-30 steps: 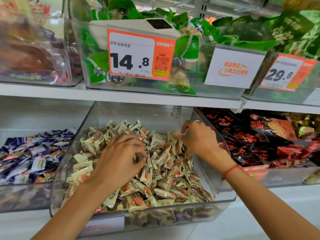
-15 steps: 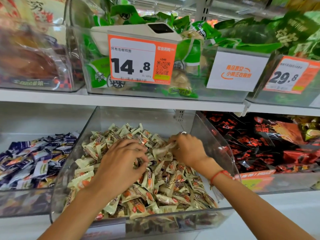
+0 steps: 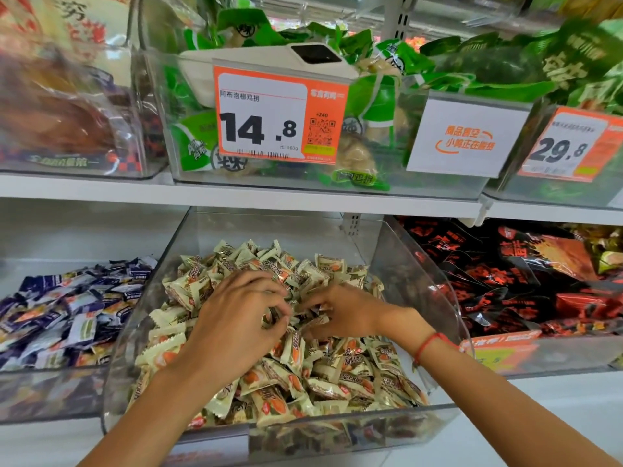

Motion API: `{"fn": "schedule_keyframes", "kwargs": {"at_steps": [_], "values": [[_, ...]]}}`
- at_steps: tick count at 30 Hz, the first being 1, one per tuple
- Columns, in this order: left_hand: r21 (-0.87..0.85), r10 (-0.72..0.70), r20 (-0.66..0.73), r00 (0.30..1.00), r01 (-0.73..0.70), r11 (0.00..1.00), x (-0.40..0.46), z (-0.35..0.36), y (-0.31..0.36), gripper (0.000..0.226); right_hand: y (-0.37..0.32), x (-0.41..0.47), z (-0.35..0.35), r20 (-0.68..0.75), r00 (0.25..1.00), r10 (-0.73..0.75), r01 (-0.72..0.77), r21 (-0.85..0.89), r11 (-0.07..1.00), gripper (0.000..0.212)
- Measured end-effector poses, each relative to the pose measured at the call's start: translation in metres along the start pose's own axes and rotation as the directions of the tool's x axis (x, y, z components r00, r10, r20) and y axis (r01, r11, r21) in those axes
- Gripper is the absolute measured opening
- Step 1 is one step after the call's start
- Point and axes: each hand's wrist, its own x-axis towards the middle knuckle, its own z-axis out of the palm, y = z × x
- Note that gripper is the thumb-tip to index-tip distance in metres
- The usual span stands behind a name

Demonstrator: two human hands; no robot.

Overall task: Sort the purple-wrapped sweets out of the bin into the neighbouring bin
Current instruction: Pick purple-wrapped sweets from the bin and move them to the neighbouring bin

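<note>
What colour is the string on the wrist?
Red. The string circles the right wrist, seen in the head view.

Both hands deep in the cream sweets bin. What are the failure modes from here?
1. Left hand and right hand cover the pile's centre, so purple-wrapped sweets there could be missed; none shows among the cream sweets.
2. Sweets lie heaped against the middle bin front wall; digging may push some over.
3. Curled fingers may grab cream sweets by mistake.

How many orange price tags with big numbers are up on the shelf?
2. One orange-and-white paper price tag reading 14.8 hangs on the clear bin of green packets; the other orange-and-white tag reading 29.8 is at far right. More may lie out of view.
</note>
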Motion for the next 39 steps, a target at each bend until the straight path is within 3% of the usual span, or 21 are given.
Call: {"fn": "schedule_keyframes", "kwargs": {"at_steps": [3,7,11,13,15,17,18,22,27,30,33,36,39], "values": [[0.009,0.002,0.0,1.0,-0.002,1.0,0.0,0.001,-0.001,0.015,0.011,-0.011,-0.005,-0.12,0.993,-0.018,-0.008,-0.214,0.977,0.032],[0.02,0.002,0.0,1.0,-0.002,1.0,0.001,0.0,-0.001,0.014,0.011,-0.021,-0.009,-0.288,0.958,-0.012,-0.046,-0.195,0.98,0.027],[0.032,0.006,-0.003,1.0,-0.006,0.999,0.001,0.0,-0.001,0.014,0.011,-0.019,-0.024,-0.62,0.765,0.173,-0.338,-0.158,0.928,0.021],[0.04,0.007,-0.006,1.0,-0.006,0.999,0.001,0.0,-0.001,0.014,0.011,-0.017,-0.028,-0.686,0.714,0.142,-0.337,-0.159,0.928,0.018],[0.045,0.006,-0.009,1.0,-0.006,0.999,0.002,0.001,0.0,0.015,0.006,-0.014,-0.022,-0.596,0.801,0.058,-0.175,-0.14,0.975,0.021],[0.048,0.005,-0.009,1.0,-0.005,0.999,0.001,0.001,0.0,0.016,0.001,-0.005,-0.005,-0.355,0.935,-0.018,-0.038,-0.151,0.988,0.023],[0.047,0.007,-0.007,1.0,-0.006,0.999,0.001,0.001,0.0,0.016,0.0,0.0,0.004,-0.26,0.965,-0.025,-0.02,-0.168,0.986,0.026],[0.049,0.011,-0.002,1.0,-0.011,0.999,0.001,0.001,0.0,0.018,0.008,0.021,0.015,-0.16,0.986,0.039,-0.074,-0.218,0.973,0.048],[0.053,0.011,0.002,1.0,-0.011,0.999,0.001,0.001,0.002,0.016,0.004,0.031,0.014,-0.137,0.99,-0.013,-0.027,-0.282,0.959,0.039],[0.043,0.004,-0.007,1.0,-0.004,0.999,0.001,-0.001,0.001,0.018,0.007,0.029,0.002,-0.071,0.996,0.058,-0.067,-0.139,0.988,0.038],[0.045,-0.002,-0.014,1.0,0.003,0.999,0.001,-0.002,0.005,0.029,0.014,0.013,-0.01,-0.147,0.984,0.104,-0.082,0.146,0.986,0.029],[0.007,-0.003,-0.048,0.999,0.003,1.0,0.002,-0.005,0.009,0.045,0.003,-0.012,-0.019,-0.159,0.973,0.164,-0.036,0.603,0.797,0.022],[-0.04,-0.012,-0.078,0.997,0.009,0.999,0.0,-0.009,0.015,0.064,-0.013,-0.029,-0.019,-0.138,0.978,0.158,0.012,0.79,0.612,0.019]]}}
